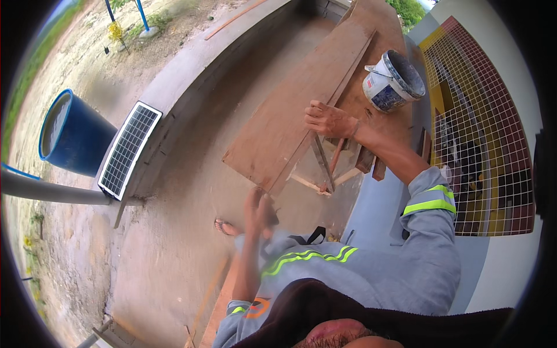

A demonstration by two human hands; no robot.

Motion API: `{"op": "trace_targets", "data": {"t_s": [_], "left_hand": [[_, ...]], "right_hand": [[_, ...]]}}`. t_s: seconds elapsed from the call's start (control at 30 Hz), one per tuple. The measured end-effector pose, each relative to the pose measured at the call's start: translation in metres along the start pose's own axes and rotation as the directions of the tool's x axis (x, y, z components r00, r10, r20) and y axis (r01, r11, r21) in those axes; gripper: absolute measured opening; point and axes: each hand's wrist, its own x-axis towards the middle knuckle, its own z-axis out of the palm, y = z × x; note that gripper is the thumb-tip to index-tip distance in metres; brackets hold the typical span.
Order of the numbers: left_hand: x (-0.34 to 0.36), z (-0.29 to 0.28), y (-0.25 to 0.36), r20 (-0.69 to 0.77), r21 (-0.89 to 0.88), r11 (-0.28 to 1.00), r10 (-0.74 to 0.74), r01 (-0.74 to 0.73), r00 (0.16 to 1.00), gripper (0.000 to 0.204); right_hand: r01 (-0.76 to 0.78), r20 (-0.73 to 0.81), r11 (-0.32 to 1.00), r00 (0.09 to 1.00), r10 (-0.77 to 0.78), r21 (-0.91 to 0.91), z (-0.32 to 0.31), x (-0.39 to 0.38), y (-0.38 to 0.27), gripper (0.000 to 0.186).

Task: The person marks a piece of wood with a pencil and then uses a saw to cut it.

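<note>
A long brown plywood board (278,122) lies raised on a wooden stand, running from its near corner toward the upper right. My right hand (328,119) is curled closed at the board's right edge; whatever may be inside its fingers is hidden. Just below the near end of the board is my left hand (259,209), blurred, with its fingers hard to make out. Something dark shows beside that hand, too smeared to name. Beyond my right hand, a dirty white bucket (386,87) with a handle stands on another brown board.
Under the board are wooden struts (321,162) and block ends (365,159). A metal grid (481,127) covers the wall opening at right. On the left, a small solar panel (130,149) leans on a low concrete wall (185,64), beside a blue barrel (81,139).
</note>
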Motion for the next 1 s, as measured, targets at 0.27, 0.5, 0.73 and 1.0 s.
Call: {"op": "trace_targets", "data": {"t_s": [0.27,0.5,0.73,1.0], "left_hand": [[-0.003,0.007,0.007,-0.008,-0.087,0.996,-0.013,0.012,1.0,0.014],[-0.001,-0.002,-0.005,0.016,-0.002,0.999,0.035,-0.035,0.999,0.025],[-0.009,-0.004,0.046,0.091,0.187,0.982,-0.026,0.009,0.996,0.021],[0.01,0.022,0.175,0.301,0.046,0.995,-0.099,0.089,0.949,0.021]], "right_hand": [[-0.173,-0.179,0.983,0.971,0.16,-0.061,-0.055,-0.003,0.009,0.026],[-0.454,-0.39,0.89,0.827,0.405,-0.038,-0.111,0.005,0.004,0.024],[-0.633,0.09,-0.082,-0.019,0.996,0.769,-0.041,0.005,-0.147,0.02],[-0.359,0.179,-0.15,0.05,0.983,0.921,-0.087,0.048,-0.256,0.037]]}}
